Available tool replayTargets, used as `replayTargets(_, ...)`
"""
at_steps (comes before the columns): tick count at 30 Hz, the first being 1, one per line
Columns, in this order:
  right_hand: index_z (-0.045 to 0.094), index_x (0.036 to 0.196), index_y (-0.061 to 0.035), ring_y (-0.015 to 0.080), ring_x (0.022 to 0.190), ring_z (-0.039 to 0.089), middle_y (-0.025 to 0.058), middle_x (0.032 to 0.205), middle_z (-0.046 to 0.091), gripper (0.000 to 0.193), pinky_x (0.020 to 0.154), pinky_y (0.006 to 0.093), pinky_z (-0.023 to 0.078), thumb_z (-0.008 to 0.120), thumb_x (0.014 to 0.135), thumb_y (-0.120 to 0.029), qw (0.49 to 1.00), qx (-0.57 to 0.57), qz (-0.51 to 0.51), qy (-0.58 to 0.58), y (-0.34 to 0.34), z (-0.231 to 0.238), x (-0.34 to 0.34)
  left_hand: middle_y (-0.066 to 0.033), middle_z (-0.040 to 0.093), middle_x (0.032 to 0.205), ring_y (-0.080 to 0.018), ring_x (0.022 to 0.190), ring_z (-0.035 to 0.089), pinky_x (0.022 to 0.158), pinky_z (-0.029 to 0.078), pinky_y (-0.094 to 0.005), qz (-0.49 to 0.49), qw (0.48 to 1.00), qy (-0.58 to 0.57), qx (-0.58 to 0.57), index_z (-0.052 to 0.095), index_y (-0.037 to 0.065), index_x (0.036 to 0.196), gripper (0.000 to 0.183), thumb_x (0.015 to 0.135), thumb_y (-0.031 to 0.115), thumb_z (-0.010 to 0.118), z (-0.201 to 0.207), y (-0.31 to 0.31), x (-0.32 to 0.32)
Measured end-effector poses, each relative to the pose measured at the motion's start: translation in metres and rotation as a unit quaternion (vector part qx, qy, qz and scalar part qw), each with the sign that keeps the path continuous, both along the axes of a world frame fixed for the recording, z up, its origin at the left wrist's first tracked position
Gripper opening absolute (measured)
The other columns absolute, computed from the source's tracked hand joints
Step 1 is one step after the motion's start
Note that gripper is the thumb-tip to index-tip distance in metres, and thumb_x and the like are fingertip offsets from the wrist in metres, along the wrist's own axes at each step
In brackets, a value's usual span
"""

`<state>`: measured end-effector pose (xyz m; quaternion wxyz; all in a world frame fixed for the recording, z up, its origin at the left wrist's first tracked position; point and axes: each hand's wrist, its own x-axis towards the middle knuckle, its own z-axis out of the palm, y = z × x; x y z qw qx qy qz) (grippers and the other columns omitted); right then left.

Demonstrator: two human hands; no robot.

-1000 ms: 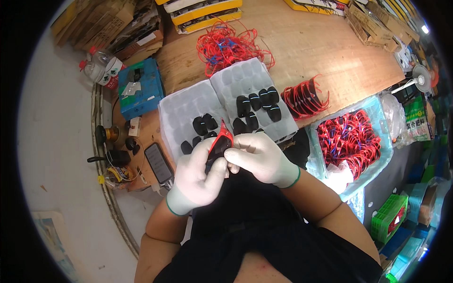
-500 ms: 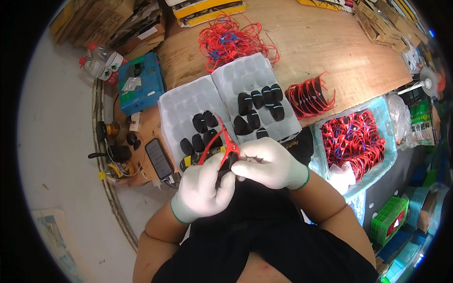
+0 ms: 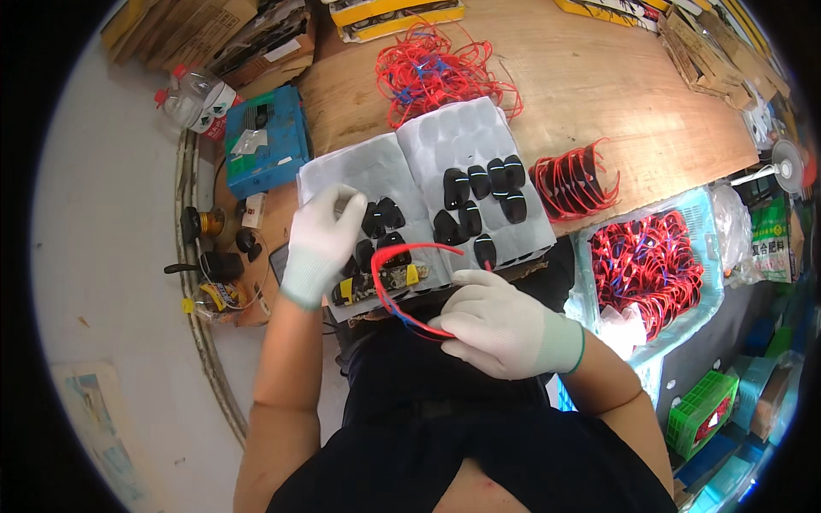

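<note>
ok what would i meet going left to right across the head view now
Plastic bottles, gloved left hand, gloved right hand with a red frame in its grip, light blue basket, fan.

I cannot tell whether the left hand (image 3: 321, 235) grips anything. The right hand (image 3: 505, 329) obscures part of the red frame (image 3: 384, 256). The upper edge crops the yellow box (image 3: 398, 13).
</note>
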<state>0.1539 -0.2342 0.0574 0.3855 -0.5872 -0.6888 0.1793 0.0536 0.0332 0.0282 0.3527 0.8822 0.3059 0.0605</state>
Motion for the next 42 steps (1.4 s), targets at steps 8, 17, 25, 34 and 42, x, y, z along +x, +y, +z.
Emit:
replayTargets(8,0.029,0.15,0.0155,0.0419,0.106,0.065,0.0236,0.116,0.065,0.074,0.093,0.0428,0.052,0.067,0.088,-0.001,0.989,-0.017,-0.07,0.132,-0.002,-0.008,-0.015,-0.0235,0.07,0.114,-0.0384,0.106,0.069,0.096,0.053,-0.0443,0.011,0.979,0.185,0.09,0.071,0.001,0.109,0.051,0.083,0.045,0.072,-0.047,0.018,0.019)
replayTargets(17,0.051,0.126,0.0024,0.0259,0.093,0.076,0.0156,0.107,0.075,0.043,0.084,0.0339,0.059,0.061,0.085,0.01,0.928,0.027,-0.192,0.318,-0.012,-0.022,-0.016,-0.004,0.068,0.086,-0.015,0.073,0.071,0.064,0.056,-0.0277,0.005,0.834,-0.213,-0.51,0.064,0.003,0.102,0.017,0.093,0.014,0.074,-0.004,-0.009,-0.039)
replayTargets(25,0.064,0.111,0.0021,0.0271,0.081,0.076,0.0135,0.089,0.073,0.02,0.072,0.0329,0.057,0.067,0.094,-0.008,0.919,-0.064,-0.208,0.329,0.011,-0.003,-0.023,-0.0088,0.065,0.086,-0.0175,0.068,0.065,0.062,0.053,-0.0287,-0.015,0.76,-0.159,-0.63,0.059,0.0,0.11,0.033,0.094,0.025,0.075,0.015,-0.068,-0.035)
replayTargets(34,0.066,0.107,0.0004,0.0238,0.077,0.072,0.0117,0.083,0.071,0.017,0.072,0.0331,0.055,0.055,0.1,-0.01,0.935,-0.091,-0.13,0.316,0.012,0.01,-0.015,-0.0062,0.065,0.09,-0.0123,0.072,0.058,0.066,0.047,-0.0262,-0.042,0.667,-0.195,-0.718,0.061,-0.004,0.116,0.042,0.097,0.032,0.071,0.006,-0.073,-0.042)
replayTargets(42,0.065,0.09,-0.0012,0.0299,0.057,0.06,0.0111,0.068,0.059,0.005,0.053,0.0382,0.045,0.061,0.091,-0.004,0.969,0.027,-0.207,0.135,0.022,-0.012,-0.027,-0.0044,0.067,0.091,-0.0109,0.076,0.061,0.07,0.049,-0.0263,0.0,0.777,-0.218,-0.591,0.061,0.003,0.105,0.02,0.103,0.022,0.064,0.006,-0.082,-0.048)
